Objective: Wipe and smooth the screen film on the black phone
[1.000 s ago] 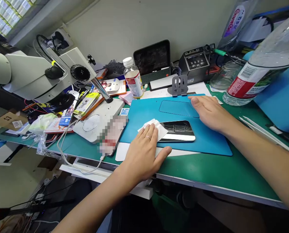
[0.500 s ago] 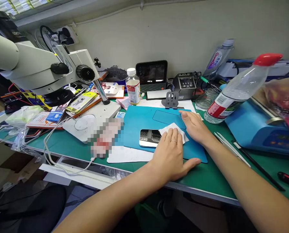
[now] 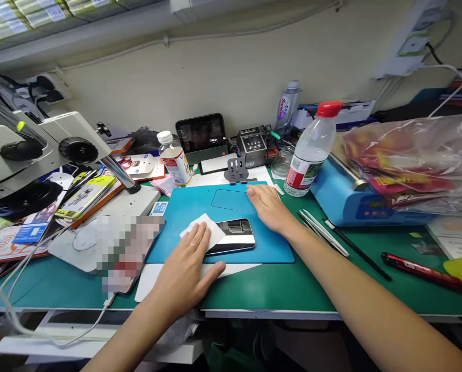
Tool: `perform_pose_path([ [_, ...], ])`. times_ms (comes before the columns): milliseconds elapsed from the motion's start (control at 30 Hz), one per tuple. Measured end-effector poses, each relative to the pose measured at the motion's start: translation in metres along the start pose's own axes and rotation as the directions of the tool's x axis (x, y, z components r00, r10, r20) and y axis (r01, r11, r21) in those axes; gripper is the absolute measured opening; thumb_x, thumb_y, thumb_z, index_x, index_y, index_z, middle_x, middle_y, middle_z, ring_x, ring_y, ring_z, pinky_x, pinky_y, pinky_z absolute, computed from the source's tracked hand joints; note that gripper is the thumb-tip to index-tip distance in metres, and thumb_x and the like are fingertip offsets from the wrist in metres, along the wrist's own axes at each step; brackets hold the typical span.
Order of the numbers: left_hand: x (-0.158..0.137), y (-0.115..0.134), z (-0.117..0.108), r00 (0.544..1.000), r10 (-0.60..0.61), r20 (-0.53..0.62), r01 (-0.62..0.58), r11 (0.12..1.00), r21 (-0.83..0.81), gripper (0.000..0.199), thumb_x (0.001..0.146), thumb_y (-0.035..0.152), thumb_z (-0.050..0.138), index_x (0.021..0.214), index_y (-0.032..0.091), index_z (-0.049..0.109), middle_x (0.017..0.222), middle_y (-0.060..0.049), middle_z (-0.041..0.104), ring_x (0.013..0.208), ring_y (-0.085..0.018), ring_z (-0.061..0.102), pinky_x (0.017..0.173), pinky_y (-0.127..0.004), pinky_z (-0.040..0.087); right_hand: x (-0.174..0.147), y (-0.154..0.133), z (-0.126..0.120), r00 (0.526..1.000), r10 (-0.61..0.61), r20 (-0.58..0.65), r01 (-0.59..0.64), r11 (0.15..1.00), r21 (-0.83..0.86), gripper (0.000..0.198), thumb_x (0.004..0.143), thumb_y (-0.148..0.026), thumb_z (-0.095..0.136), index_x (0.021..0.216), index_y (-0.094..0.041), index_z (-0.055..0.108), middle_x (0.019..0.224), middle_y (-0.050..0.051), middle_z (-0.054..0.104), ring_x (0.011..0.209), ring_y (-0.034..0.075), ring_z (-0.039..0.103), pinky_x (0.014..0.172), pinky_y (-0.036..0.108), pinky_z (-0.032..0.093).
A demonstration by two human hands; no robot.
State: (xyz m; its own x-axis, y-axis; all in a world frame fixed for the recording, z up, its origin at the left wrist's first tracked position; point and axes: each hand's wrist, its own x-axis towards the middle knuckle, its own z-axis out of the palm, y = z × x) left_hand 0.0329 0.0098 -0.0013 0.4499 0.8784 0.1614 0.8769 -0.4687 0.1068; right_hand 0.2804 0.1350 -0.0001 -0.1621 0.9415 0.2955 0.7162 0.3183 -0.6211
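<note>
A phone (image 3: 236,241) with a shiny, reflective face lies flat on the blue mat (image 3: 192,199). Over its left end is a folded white wipe (image 3: 214,236), pressed down by my left hand (image 3: 186,266). The left fingers are closed together on the wipe, with the thumb out to the side; a ring is on one finger. My right hand (image 3: 270,209) rests at the right side of the mat, beyond the phone's right end. Its fingers are stretched out and hold nothing.
A microscope (image 3: 79,150) and a blurred-out device (image 3: 130,258) with a white cable stand left. At the back are a small bottle (image 3: 175,160) and a dark screen (image 3: 200,137). Rightward are a red-capped bottle (image 3: 312,150), tweezers (image 3: 324,232), a blue machine (image 3: 355,206) and a red knife-like tool (image 3: 420,271).
My left hand has slid the wipe from the phone's right end to its left end. My right hand stays by the mat's right side. The camera view has turned right.
</note>
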Motion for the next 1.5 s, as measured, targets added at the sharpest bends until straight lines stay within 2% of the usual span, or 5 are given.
perform_pose_path([
  [200,0.061,0.052,0.005,0.992,0.123,0.029,-0.117,0.981,-0.154,0.091,0.094,0.072,0.044,0.150,0.000,0.038,0.158,-0.023,0.034,0.150,-0.035,0.027,0.123,-0.047,0.026,0.004,0.003,0.002,0.999,-0.033,-0.011,0.033,0.999,-0.003,0.081,0.093,-0.077,0.012,0.123,-0.024,0.067,0.130,0.012,0.067,0.130,0.031,0.054,0.115,0.054,0.035],
  [333,0.054,0.073,0.006,0.987,0.160,0.025,-0.153,0.974,-0.166,0.099,0.091,0.076,0.044,0.150,-0.004,0.036,0.159,-0.025,0.030,0.151,-0.036,0.024,0.124,-0.045,0.023,0.005,0.004,0.002,1.000,-0.010,-0.014,0.010,1.000,0.002,0.080,0.092,-0.076,0.013,0.131,-0.024,0.061,0.136,0.014,0.063,0.135,0.033,0.050,0.116,0.056,0.033],
  [733,-0.018,-0.007,-0.011,0.997,-0.082,0.012,0.082,0.997,-0.012,0.073,0.101,0.058,0.039,0.153,0.006,0.033,0.160,-0.021,0.031,0.151,-0.033,0.025,0.120,-0.053,0.031,0.004,-0.002,0.000,0.994,0.109,0.006,-0.109,0.993,0.040,0.087,0.090,-0.078,0.019,0.150,-0.019,0.042,0.145,0.017,0.057,0.142,0.036,0.042,0.114,0.055,0.036],
  [1133,0.046,0.083,0.009,1.000,-0.013,-0.011,0.011,0.984,-0.178,0.096,0.097,0.073,0.028,0.152,-0.006,0.032,0.160,-0.027,0.027,0.150,-0.038,0.023,0.122,-0.049,0.027,0.004,-0.007,-0.001,0.996,0.084,-0.011,-0.083,0.996,0.009,0.090,0.089,-0.079,0.013,0.146,-0.017,0.046,0.135,0.018,0.064,0.137,0.035,0.049,0.114,0.054,0.037],
  [1500,-0.013,0.008,-0.003,0.994,-0.098,0.038,0.097,0.994,0.040,0.082,0.102,0.062,0.030,0.152,-0.003,0.032,0.160,-0.027,0.024,0.150,-0.037,0.024,0.119,-0.055,0.033,0.002,-0.005,0.000,0.993,0.115,-0.015,-0.114,0.993,0.035,0.084,0.092,-0.077,0.017,0.147,-0.022,0.047,0.144,0.014,0.059,0.142,0.035,0.042,0.114,0.054,0.037],
])
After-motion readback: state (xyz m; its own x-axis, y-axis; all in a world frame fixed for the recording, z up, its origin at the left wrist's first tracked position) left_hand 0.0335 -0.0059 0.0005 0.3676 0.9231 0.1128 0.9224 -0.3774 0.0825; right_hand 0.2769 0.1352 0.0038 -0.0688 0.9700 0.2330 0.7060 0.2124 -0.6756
